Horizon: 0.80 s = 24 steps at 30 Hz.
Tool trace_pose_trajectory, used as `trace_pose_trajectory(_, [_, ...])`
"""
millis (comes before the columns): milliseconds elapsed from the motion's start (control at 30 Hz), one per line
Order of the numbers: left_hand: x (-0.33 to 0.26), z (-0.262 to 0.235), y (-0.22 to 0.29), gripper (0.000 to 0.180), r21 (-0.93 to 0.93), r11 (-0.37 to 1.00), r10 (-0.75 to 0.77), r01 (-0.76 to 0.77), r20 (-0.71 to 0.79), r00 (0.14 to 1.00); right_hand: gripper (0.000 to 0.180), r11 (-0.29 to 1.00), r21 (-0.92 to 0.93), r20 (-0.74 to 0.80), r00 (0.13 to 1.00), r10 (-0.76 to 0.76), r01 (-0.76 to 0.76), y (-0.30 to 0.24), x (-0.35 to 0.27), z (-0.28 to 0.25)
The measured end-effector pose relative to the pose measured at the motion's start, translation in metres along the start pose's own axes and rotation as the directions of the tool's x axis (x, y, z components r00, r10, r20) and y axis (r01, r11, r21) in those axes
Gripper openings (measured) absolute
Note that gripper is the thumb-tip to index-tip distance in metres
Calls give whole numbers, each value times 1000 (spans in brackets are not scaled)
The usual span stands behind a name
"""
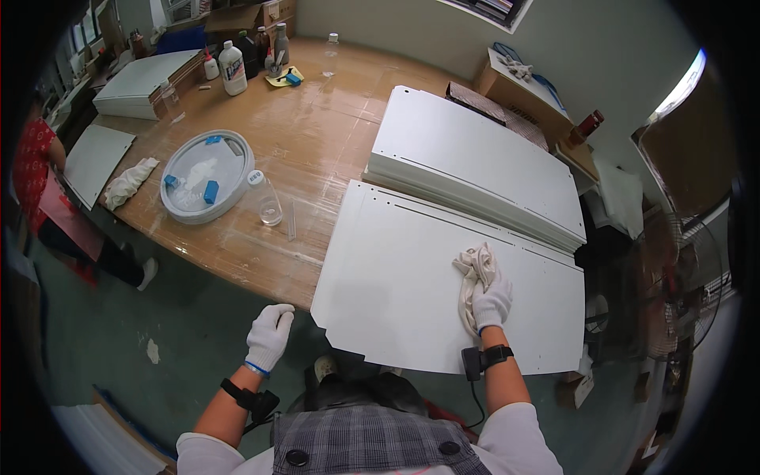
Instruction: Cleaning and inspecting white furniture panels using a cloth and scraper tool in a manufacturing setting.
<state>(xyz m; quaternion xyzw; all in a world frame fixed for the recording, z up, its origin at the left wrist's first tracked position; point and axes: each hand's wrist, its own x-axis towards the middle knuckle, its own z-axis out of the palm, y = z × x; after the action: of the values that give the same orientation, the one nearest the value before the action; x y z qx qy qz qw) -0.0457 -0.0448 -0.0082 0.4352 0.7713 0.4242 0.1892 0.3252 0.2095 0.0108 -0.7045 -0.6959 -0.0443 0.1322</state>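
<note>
A large white metal panel (412,277) lies flat on the wooden table, overhanging its near edge. My right hand (492,301), in a white glove, presses a crumpled cream cloth (473,267) onto the panel's right half. My left hand (269,334), also gloved, hangs curled in the air just off the table's near edge, left of the panel, holding nothing.
A stack of white panels (475,158) lies behind the front panel. On the table sit a round white lid (207,176), a small clear bottle (267,202), a rag (127,182), several bottles (233,70) and more panels (142,83). A person in red (36,158) stands at left. A fan (681,277) is at right.
</note>
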Motion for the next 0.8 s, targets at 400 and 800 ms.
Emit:
trace_pose_trajectory(400, [171,41,20,43,527,746,-406,407,-126,905,63,774,228,88,779,-620,591,-37,-24,-33])
trace_pose_trajectory(800, [205,74,-19,29,437,759,-449,482,-185,874,62,984,63,25,986,-167,165,53,-21,-22])
